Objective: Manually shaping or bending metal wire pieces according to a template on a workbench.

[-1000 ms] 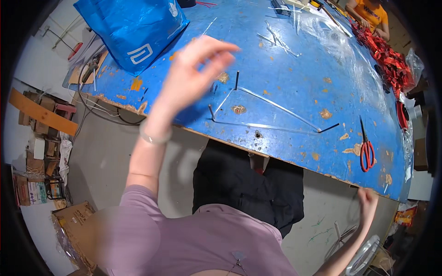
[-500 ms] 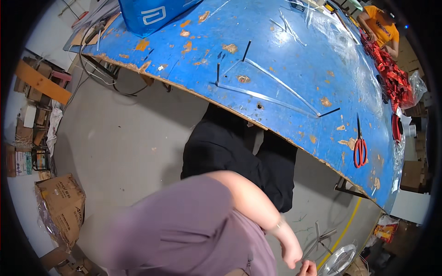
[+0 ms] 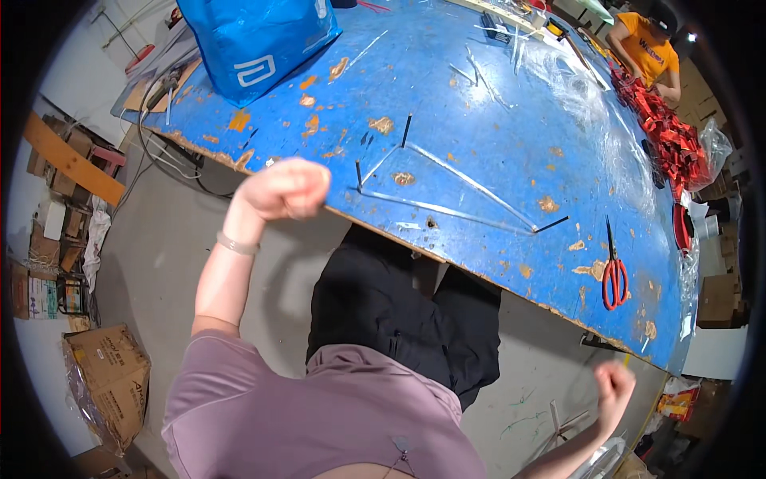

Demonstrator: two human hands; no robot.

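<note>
A grey concrete floor (image 3: 159, 263) runs under a broad blue surface (image 3: 511, 136) whose paint is chipped in many spots, baring tan wood beneath. Thin clear rods (image 3: 447, 211) with short black tips lie across the middle of the surface, forming a loose triangle. Red-handled scissors (image 3: 613, 275) lie flat near the right part of the near edge. A glossy blue plastic bag (image 3: 255, 40) stands at the far left corner, with cables (image 3: 159, 152) trailing over the edge beside it. At the far right, a heap of red pieces (image 3: 666, 136) sits beside crinkled clear film (image 3: 590, 88), and a person in an orange shirt (image 3: 642, 48) works there.

The left hand (image 3: 283, 190) is raised in front of the near edge of the surface, its grip curled together into a fist; nothing shows inside it. A thin band circles its wrist. The rods lie just right of and beyond this fist, apart from it. The right hand (image 3: 614, 383) hangs low at the right, below the surface edge and over the floor, also closed in a fist, well apart from the scissors above it.

Cardboard boxes (image 3: 108, 375) and wooden planks (image 3: 72, 160) crowd the floor on the left. The wearer's mauve shirt and black trousers fill the lower centre.
</note>
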